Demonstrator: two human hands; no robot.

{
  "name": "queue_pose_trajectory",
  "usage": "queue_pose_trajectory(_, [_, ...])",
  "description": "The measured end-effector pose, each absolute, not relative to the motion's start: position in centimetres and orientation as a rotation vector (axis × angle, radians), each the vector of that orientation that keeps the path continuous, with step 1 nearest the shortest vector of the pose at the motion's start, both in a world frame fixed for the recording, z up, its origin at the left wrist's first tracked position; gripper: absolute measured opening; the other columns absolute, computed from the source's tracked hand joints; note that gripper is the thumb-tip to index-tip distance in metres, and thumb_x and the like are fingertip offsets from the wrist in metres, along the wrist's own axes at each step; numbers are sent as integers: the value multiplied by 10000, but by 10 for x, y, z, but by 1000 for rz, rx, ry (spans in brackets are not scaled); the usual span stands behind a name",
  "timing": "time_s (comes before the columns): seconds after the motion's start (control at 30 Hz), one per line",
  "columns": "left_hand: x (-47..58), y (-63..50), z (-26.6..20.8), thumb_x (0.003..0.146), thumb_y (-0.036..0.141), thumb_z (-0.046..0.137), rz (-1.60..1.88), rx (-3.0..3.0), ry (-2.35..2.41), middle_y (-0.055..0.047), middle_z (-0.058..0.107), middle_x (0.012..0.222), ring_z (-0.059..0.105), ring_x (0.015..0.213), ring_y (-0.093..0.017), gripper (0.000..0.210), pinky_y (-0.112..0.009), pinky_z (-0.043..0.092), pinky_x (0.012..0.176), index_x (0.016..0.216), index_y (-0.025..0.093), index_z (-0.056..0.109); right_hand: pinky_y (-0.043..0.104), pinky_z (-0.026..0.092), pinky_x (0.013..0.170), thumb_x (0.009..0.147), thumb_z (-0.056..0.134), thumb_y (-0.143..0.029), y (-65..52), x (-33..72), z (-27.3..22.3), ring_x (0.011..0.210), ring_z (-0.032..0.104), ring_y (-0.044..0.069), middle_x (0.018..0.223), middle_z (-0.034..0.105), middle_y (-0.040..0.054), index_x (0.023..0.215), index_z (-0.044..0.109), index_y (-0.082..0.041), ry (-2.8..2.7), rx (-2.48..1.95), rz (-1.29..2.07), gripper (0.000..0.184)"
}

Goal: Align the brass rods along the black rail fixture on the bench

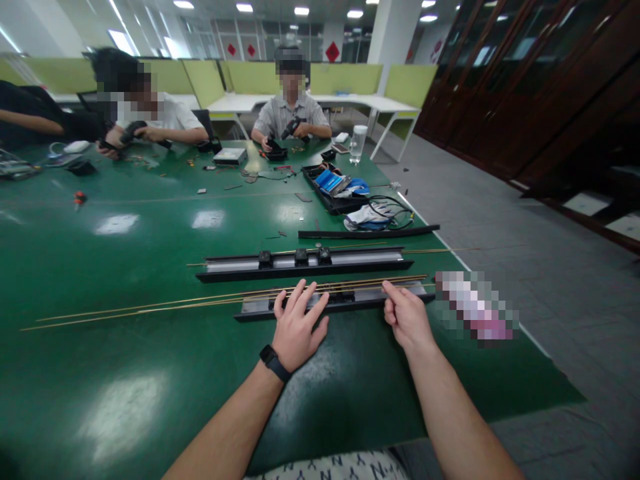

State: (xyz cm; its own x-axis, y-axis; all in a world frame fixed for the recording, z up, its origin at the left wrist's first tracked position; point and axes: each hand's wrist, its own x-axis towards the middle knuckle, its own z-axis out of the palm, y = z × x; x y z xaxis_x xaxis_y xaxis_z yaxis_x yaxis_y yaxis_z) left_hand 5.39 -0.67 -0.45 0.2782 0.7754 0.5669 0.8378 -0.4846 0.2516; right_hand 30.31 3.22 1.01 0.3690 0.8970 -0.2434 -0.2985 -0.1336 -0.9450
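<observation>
Several long, thin brass-coloured rods point(175, 306) lie slantwise over the nearer black channel point(260, 315), their left ends reaching far out over the green table. My left hand point(300, 327), with a dark watch on its wrist, has its fingers spread at the rods, above the left part of the channel. Whether its fingertips press on the rods I cannot tell. My right hand point(405, 313) is closed in a pinch near the rods' right ends, its fingertips on a thin rod. Dark blocks inside the nearer channel are partly hidden by the rods and my left hand.
Beyond lies a second black channel point(350, 269) with dark blocks point(301, 257) and a rod along it. A black strip point(370, 232), gloves point(373, 217) and a filled black tray point(330, 200) are farther back. Two people with power tools sit across the green table point(150, 373).
</observation>
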Motion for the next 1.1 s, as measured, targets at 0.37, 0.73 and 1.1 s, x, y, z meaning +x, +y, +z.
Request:
queue_pose_trajectory(0.37, [54,-7,-5,908,323,638,-992,-2426,-1543,-93,536,1503,400,1462,-311,438,-567,173,1198,1345,313,614,149,211,274,680,873,-481,31,304,11,291,360,47,428,514,-55,819,647,-161,-638,-1308,1170,416])
queue_pose_trajectory(0.73, [54,-7,-4,909,320,634,-990,-2432,-1537,-95,541,1498,406,1459,-313,441,-570,173,1198,1349,315,610,147,224,277,672,885,-405,31,305,9,295,350,42,438,505,-64,784,619,-177,-611,-1283,1194,368])
queue_pose_trajectory(1.1, [53,-6,-3,894,314,650,-995,-2434,-1535,-94,547,1492,419,1449,-314,471,-564,178,1198,1362,321,602,148,202,274,685,872,-466,32,303,12,285,351,45,417,490,-63,762,614,-173,-618,-1320,1161,399])
